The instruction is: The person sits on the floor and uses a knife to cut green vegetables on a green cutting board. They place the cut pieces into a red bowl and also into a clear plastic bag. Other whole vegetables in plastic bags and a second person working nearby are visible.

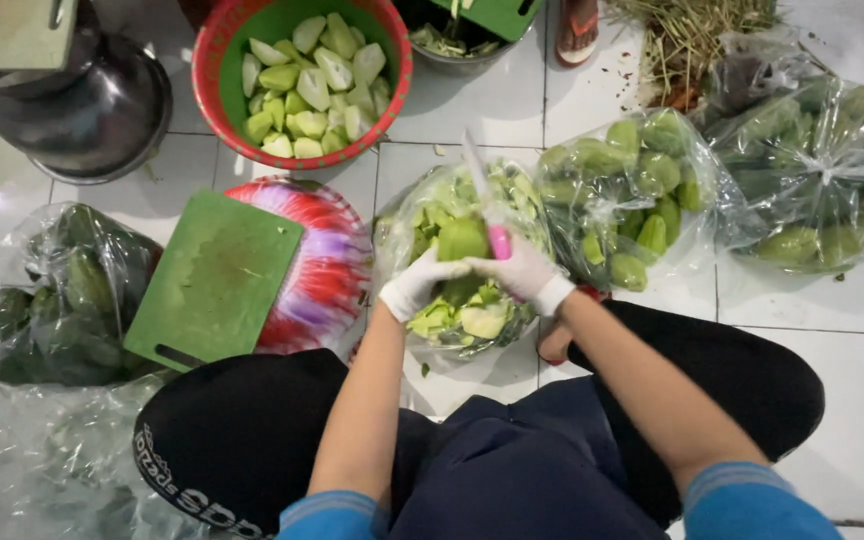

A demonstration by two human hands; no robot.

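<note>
At the centre of the frame the gloved left hand [414,285] grips a green mango [463,240] over an open bag of peelings [422,215], while the gloved right hand [527,272] is closed on a pink-handled knife [487,205] — peeling looks under way, calling for a steady turn of the fruit. Upper left, a red basin [214,70] holds cut pieces; a green cutting board [214,280] lies left, and full bags [642,195] crowd the right.

Four clear bags of green fruit [632,190] are lying about, one red basin [214,75], one green cutting board [214,280], one knife [482,195].
</note>
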